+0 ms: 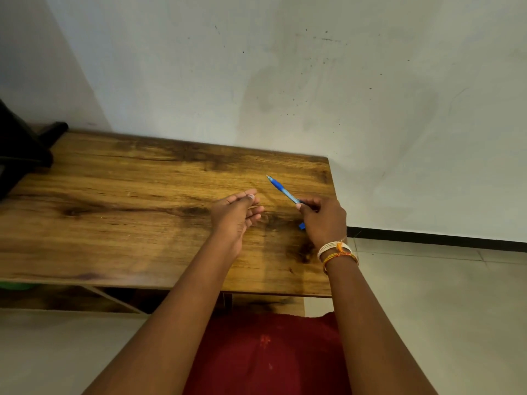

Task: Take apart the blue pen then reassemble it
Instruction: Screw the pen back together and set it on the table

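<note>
My right hand point(323, 220) grips the blue pen point(281, 189) near its rear half, above the right part of the wooden table point(128, 195). The pen's tip points up and to the left, away from me. A small blue end of the pen point(301, 226) sticks out below the right hand. My left hand point(238, 216) floats just left of the pen, fingers loosely curled with thumb and forefinger close together. I cannot tell whether something small is pinched between them.
A black object point(22, 149) stands on the table's far left corner. The table's right edge point(332, 223) runs directly under my right hand, with tiled floor beyond. A white wall rises behind the table. A shelf lies under the tabletop.
</note>
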